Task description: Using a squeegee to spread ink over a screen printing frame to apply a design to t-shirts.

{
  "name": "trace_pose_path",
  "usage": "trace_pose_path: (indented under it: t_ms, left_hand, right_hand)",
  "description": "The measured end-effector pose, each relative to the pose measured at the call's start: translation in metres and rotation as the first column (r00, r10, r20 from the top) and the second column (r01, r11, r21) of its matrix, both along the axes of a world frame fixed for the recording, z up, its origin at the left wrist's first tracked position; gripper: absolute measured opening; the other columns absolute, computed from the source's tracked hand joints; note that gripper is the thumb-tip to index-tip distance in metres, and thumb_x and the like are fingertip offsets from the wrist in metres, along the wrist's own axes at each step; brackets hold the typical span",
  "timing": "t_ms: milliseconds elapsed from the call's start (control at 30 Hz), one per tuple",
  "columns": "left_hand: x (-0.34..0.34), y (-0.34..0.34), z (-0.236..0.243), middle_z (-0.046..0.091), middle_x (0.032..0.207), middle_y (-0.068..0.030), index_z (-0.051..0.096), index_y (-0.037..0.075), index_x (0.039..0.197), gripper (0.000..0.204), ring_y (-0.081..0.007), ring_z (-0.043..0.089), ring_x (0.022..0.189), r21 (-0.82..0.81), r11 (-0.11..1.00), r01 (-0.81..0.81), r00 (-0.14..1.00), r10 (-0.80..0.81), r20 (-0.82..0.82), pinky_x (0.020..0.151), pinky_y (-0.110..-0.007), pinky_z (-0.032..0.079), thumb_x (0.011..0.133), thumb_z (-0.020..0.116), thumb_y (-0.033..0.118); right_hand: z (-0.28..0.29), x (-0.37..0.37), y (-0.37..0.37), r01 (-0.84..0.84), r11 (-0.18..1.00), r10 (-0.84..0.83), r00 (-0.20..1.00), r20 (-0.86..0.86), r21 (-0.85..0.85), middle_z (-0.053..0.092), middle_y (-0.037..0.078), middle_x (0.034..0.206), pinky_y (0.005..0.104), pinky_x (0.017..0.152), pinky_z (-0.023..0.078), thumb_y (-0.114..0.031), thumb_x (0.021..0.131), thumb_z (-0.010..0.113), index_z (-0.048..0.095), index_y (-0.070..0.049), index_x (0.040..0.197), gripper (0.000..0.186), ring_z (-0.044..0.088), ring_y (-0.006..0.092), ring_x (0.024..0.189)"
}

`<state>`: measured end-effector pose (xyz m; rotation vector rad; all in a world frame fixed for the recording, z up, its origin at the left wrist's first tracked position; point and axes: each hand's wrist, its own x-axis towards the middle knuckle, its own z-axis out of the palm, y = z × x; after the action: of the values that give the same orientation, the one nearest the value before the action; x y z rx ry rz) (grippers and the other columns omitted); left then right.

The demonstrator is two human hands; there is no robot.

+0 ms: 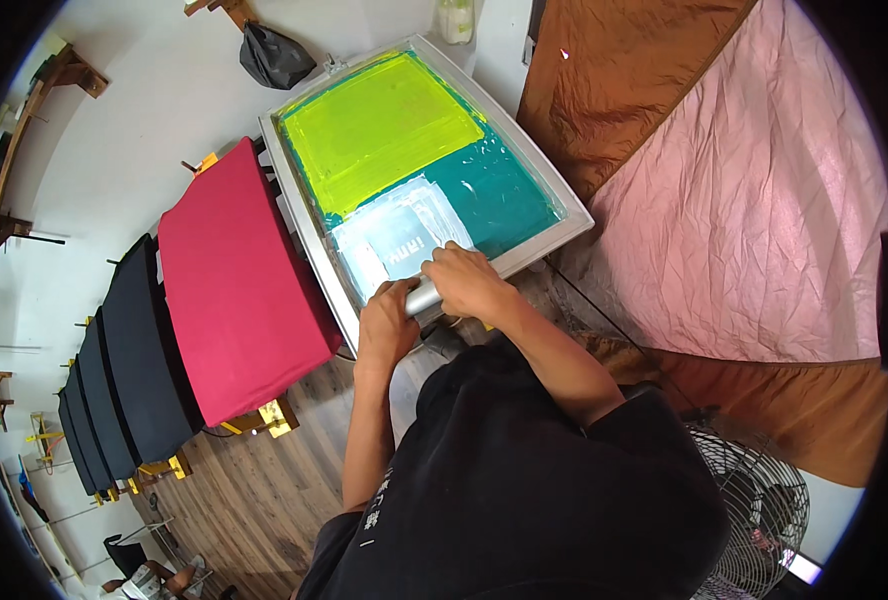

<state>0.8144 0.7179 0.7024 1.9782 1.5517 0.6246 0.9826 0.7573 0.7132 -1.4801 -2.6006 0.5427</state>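
Note:
Both my hands are wrapped around a silver squeegee [423, 298] at the near end of a screen-printing frame [554, 240]. My left hand [389, 318] closes on its left part, and my right hand [464, 280] on the right part; its lower edge is hidden. The frame's mesh is teal [509, 205], with a yellow-green panel [384, 130] over its far half. White ink [364, 245] smears a pale rectangle on the near left of the mesh, just beyond my hands. Whatever lies beneath the frame cannot be seen.
Left of the frame lies red fabric [244, 290] stretched over a board, then several boards in black fabric [142, 350]. A black plastic bag [275, 56] hangs behind. Pink sheeting [734, 200] and a wire fan [754, 510] stand right. Another person [159, 580] shows at lower left.

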Motion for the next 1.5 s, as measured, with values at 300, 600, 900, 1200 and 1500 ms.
trace_pose_path:
  t_ms: [300, 600, 900, 1200, 1500]
  left_hand:
    - [-0.019, 0.003, 0.007, 0.065, 0.097, -0.0218, 0.066, 0.007, 0.110, 0.047, -0.0413, 0.063, 0.090, -0.009, 0.998, 0.058, 0.997, -0.058, -0.043, 0.083, -0.046, 0.051, 0.065, 0.058, -0.005]
    - [-0.029, 0.006, 0.029, 0.066, 0.092, -0.0236, 0.067, 0.006, 0.109, 0.045, -0.0407, 0.064, 0.088, -0.095, 0.990, 0.103, 0.991, -0.110, -0.079, 0.082, -0.046, 0.052, 0.066, 0.060, -0.002]
    - [-0.049, 0.048, 0.022, 0.067, 0.094, -0.0214, 0.066, 0.007, 0.109, 0.038, -0.0403, 0.065, 0.087, -0.125, 0.980, 0.157, 0.984, -0.166, -0.065, 0.080, -0.047, 0.053, 0.072, 0.071, 0.013]
    - [-0.055, 0.091, -0.006, 0.067, 0.094, -0.0222, 0.067, 0.008, 0.110, 0.036, -0.0403, 0.065, 0.087, -0.167, 0.971, 0.173, 0.981, -0.185, -0.059, 0.080, -0.046, 0.053, 0.074, 0.071, 0.011]
    - [-0.040, 0.105, -0.007, 0.066, 0.099, -0.0210, 0.064, 0.006, 0.113, 0.042, -0.0403, 0.065, 0.085, -0.189, 0.969, 0.159, 0.983, -0.173, -0.058, 0.079, -0.045, 0.054, 0.071, 0.072, 0.006]
  right_hand:
    - [0.011, -0.012, -0.002, 0.012, 0.999, -0.013, 1.000, -0.028, -0.040, 0.063, 0.018, 0.096, 0.0448, 0.083, 0.051, 0.002, 0.065, 0.064, 0.066, 0.000, 0.091, 0.026, 0.059, 0.0364, 0.098]
    - [0.023, -0.020, 0.001, 0.002, 0.995, -0.002, 1.000, 0.003, -0.102, 0.065, 0.020, 0.095, 0.0448, 0.081, 0.052, -0.004, 0.063, 0.071, 0.065, 0.000, 0.086, 0.024, 0.060, 0.0378, 0.095]
    - [0.029, -0.038, 0.038, -0.005, 0.994, 0.008, 1.000, 0.027, -0.113, 0.065, 0.017, 0.093, 0.0448, 0.081, 0.052, 0.001, 0.064, 0.066, 0.067, -0.001, 0.091, 0.027, 0.061, 0.0370, 0.096]
    - [-0.009, 0.057, 0.032, 0.331, 0.894, -0.419, 0.858, -0.296, -0.302, 0.064, 0.018, 0.097, 0.0367, 0.078, 0.051, -0.022, 0.083, 0.072, 0.060, 0.003, 0.108, 0.037, 0.063, 0.0294, 0.086]
    - [-0.068, 0.090, 0.018, 0.155, 0.592, -0.532, 0.812, -0.239, -0.790, 0.067, 0.008, 0.084, 0.0262, 0.062, 0.049, -0.044, 0.094, 0.058, 0.063, 0.003, 0.098, 0.047, 0.061, 0.0135, 0.071]
